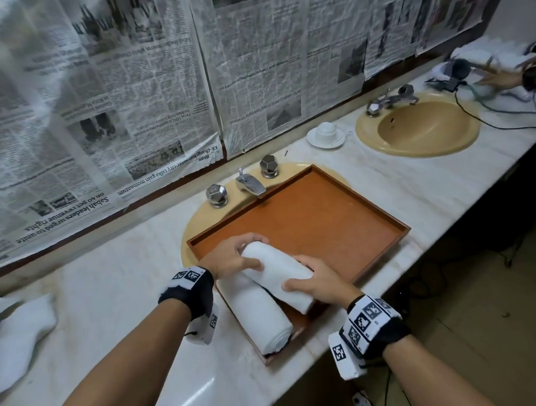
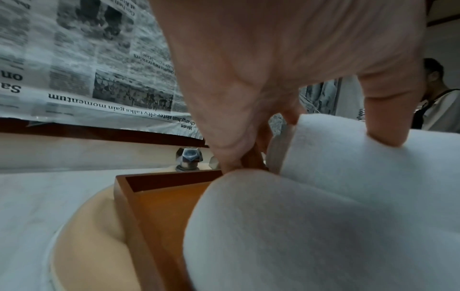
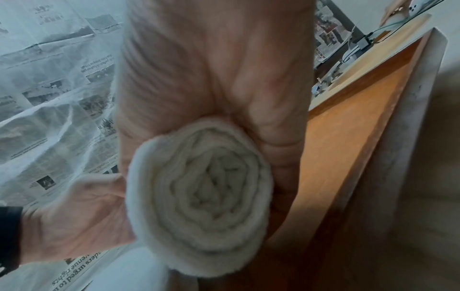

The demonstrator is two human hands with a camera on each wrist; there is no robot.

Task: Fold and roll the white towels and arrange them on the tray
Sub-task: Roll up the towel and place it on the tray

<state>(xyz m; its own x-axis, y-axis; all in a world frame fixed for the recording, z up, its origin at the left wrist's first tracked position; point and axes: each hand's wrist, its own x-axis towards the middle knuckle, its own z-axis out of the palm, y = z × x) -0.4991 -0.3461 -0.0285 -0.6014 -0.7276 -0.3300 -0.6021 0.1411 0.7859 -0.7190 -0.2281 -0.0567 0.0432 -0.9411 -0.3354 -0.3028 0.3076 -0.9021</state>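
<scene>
A brown wooden tray (image 1: 339,217) sits across the near sink. One rolled white towel (image 1: 256,310) lies at the tray's near left end. A second rolled towel (image 1: 277,273) is held just beside it, to its right, slightly raised. My left hand (image 1: 235,256) grips its far end, thumb on top. My right hand (image 1: 315,281) curls round its near end; the spiral end (image 3: 199,198) shows in the right wrist view. In the left wrist view the held roll (image 2: 361,157) sits above the lying roll (image 2: 286,236) near the tray's corner (image 2: 129,189).
Loose white towels (image 1: 14,337) lie on the marble counter at the left. A tap (image 1: 250,185) and knobs stand behind the tray. A cup on a saucer (image 1: 325,133), a second sink (image 1: 419,127) and another person's hands (image 1: 510,75) with cables are at far right.
</scene>
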